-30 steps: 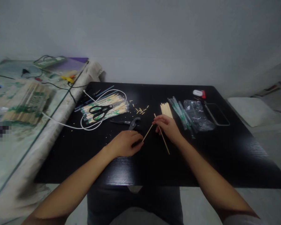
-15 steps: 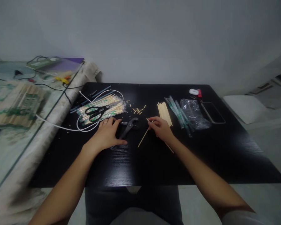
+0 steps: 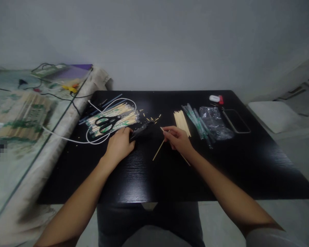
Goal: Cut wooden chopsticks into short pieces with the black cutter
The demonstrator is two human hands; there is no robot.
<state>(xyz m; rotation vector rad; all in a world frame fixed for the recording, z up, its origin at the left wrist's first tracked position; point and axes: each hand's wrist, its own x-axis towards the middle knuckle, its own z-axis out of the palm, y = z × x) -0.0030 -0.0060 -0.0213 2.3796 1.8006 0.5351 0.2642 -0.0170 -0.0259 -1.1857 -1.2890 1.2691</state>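
Pliers (image 3: 141, 131) are being gripped by the left hand (image 3: 119, 143) — left of the pile (image 3: 180, 120), two crossed sticks (image 3: 158, 150) are being pinched by the right hand (image 3: 178, 139), seemingly so both are being steadied together

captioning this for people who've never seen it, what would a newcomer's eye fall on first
Probably the left hand, holding dark pliers, and the right hand, pinching thin wooden sticks, both at the middle of the black table. Next, perhaps, the black-handled scissors lying on wrapped stick packets at the left. Right of centre, a pale bundle of bare sticks lies beside slim clear wrappers.
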